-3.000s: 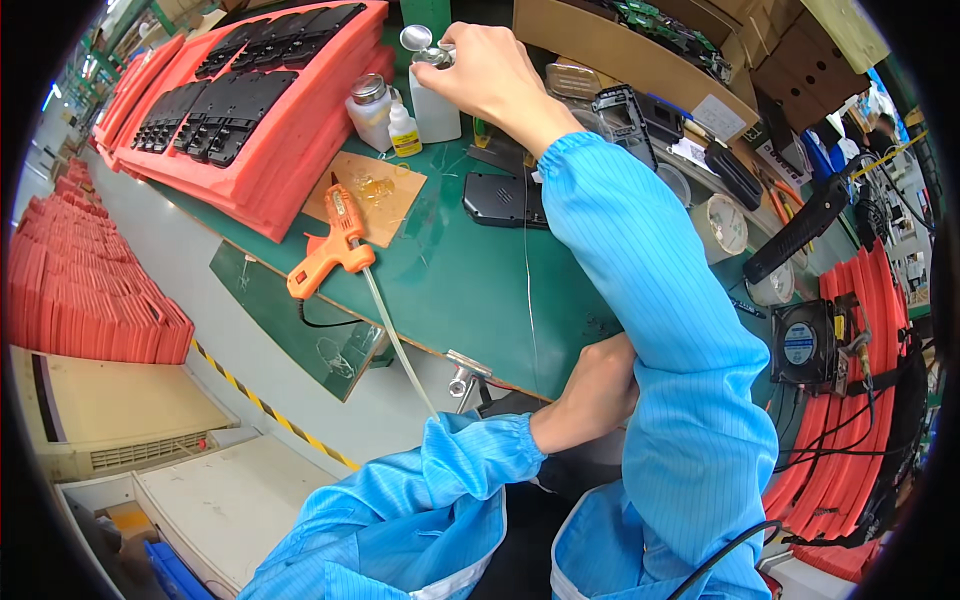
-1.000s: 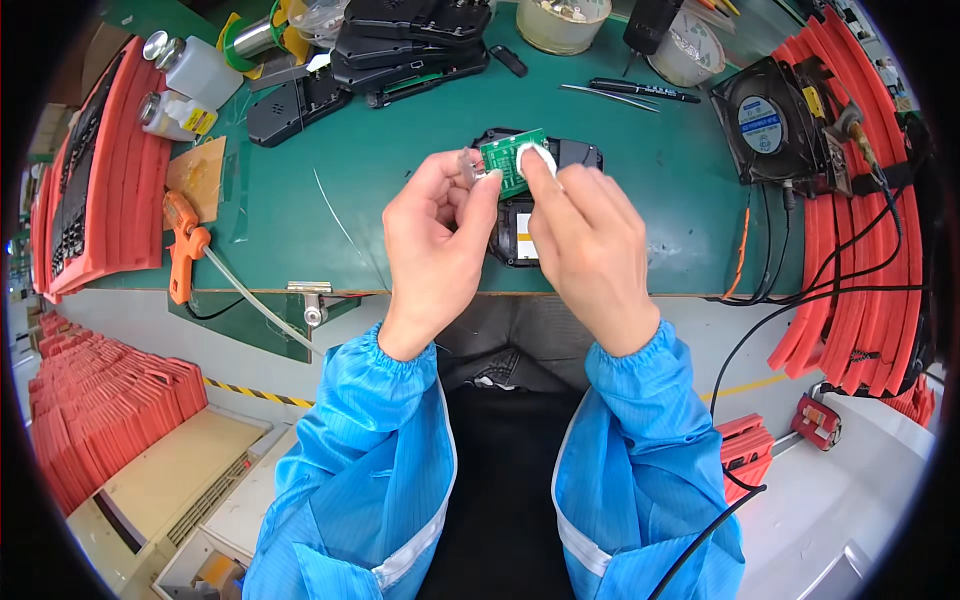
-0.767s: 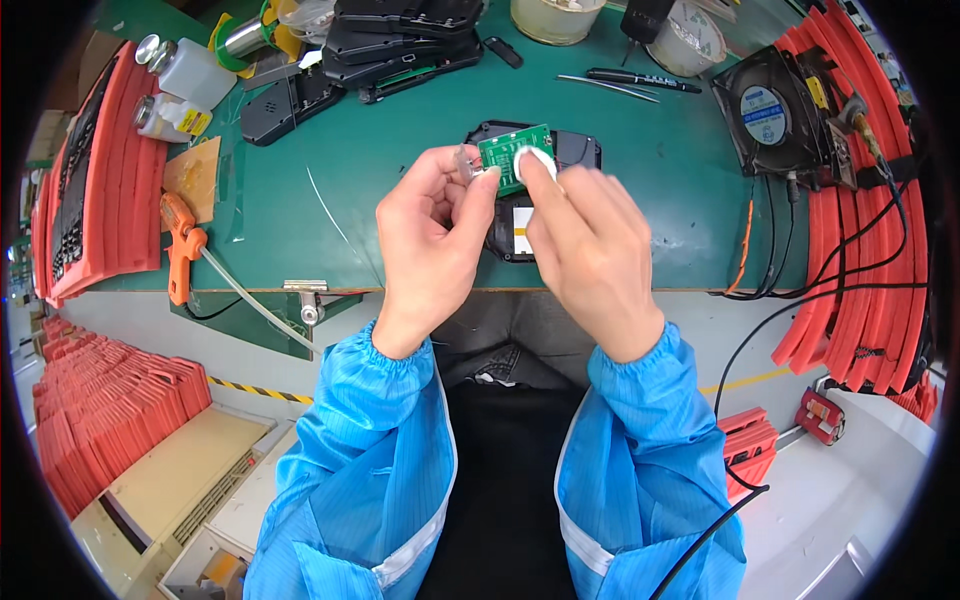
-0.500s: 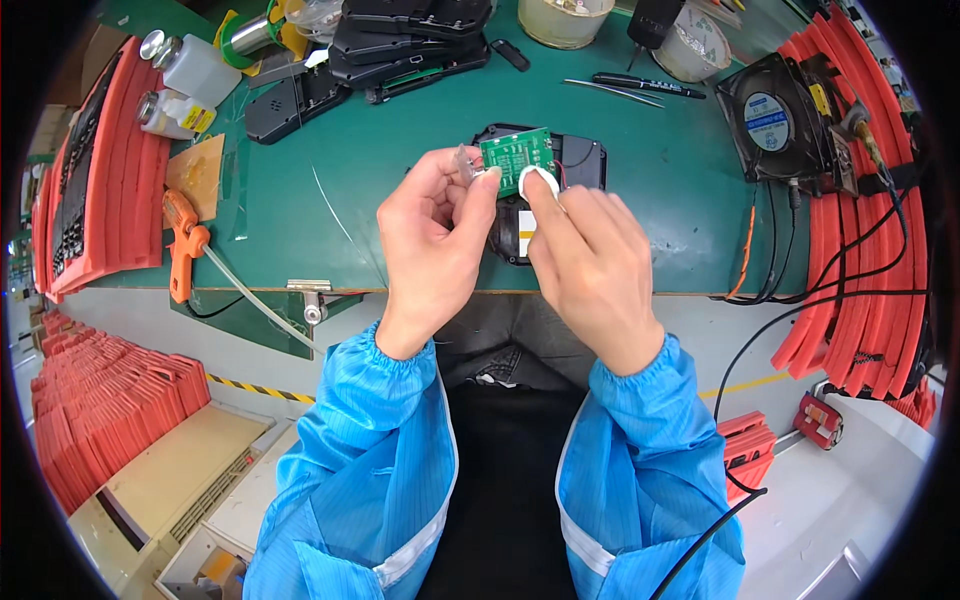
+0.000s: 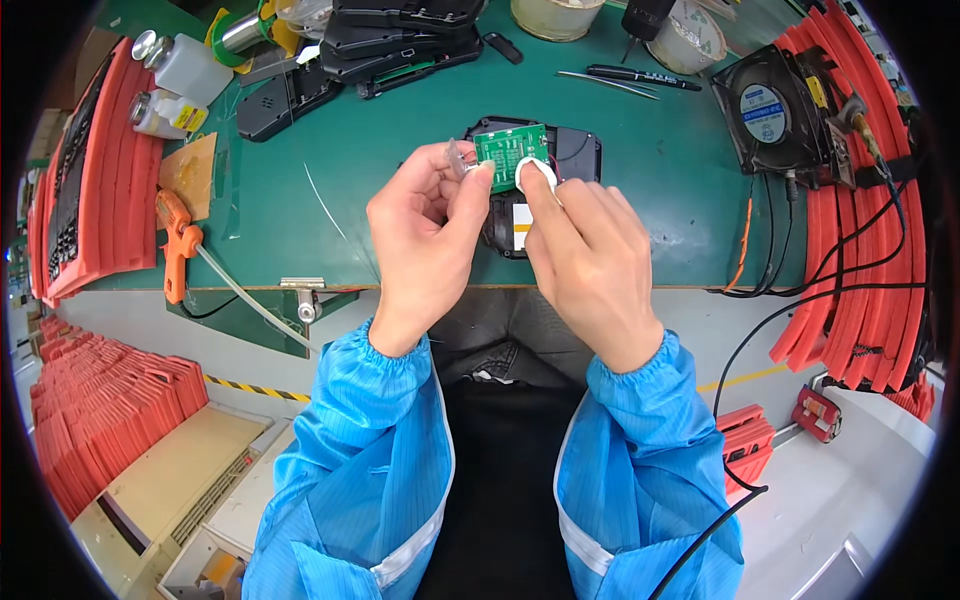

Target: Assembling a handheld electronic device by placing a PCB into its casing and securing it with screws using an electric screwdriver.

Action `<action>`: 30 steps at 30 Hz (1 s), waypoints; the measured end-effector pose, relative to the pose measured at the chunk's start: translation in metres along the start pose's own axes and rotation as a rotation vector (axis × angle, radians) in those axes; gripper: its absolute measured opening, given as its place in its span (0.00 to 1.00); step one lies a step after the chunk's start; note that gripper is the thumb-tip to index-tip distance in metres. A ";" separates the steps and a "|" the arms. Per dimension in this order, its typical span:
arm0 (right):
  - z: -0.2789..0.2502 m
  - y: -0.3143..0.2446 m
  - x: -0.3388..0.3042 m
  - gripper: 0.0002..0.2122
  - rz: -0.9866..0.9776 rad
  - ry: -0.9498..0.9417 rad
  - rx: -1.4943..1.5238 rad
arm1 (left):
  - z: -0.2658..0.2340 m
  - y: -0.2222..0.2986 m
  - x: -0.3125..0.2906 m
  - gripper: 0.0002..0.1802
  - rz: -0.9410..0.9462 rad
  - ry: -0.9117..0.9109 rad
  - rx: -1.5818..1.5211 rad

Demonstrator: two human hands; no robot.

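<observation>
A green circuit board (image 5: 505,150) is raised above the bench, its left edge pinched between the thumb and fingers of my left hand (image 5: 430,215). A small clear or silvery part shows at that same edge. My right hand (image 5: 590,250) presses a white wiping pad (image 5: 537,172) against the board's right part with the index finger. Below the board lies an opened black plastic housing (image 5: 580,155), with a white and yellow patch in its lower half. Thin red wires run beside the board. My hands hide part of the housing.
Black housings (image 5: 400,40) are piled at the back. An orange glue gun (image 5: 177,245) and bottles (image 5: 190,70) stand left. Tweezers and a black marker (image 5: 645,77) lie behind my hands. A fan (image 5: 765,110), cables and red foam trays (image 5: 840,230) occupy the right side.
The whole view has shifted slightly, so things appear a little further left and up. Both hands keep their hold, the pad still on the board.
</observation>
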State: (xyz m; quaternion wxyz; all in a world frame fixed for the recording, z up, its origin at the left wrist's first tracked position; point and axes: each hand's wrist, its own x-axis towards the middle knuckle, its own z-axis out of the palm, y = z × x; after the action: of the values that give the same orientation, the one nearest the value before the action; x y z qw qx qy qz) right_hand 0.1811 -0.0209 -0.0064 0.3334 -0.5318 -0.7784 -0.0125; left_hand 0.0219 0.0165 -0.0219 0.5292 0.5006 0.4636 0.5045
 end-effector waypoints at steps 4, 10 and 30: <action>0.004 0.003 0.014 0.23 -0.007 0.031 0.002 | -0.002 -0.001 -0.001 0.08 0.014 -0.007 -0.006; 0.003 -0.001 0.000 0.23 -0.008 0.012 0.013 | 0.001 0.000 0.000 0.08 0.011 0.018 -0.020; -0.058 -0.008 0.007 0.17 0.039 0.003 0.190 | 0.000 -0.002 -0.001 0.07 0.012 0.037 -0.038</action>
State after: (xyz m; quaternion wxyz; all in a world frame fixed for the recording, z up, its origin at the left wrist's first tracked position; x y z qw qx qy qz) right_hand 0.2026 -0.0404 0.0452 0.3837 -0.5129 -0.7650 0.0673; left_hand 0.0216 0.0160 -0.0243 0.5269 0.4838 0.4608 0.5254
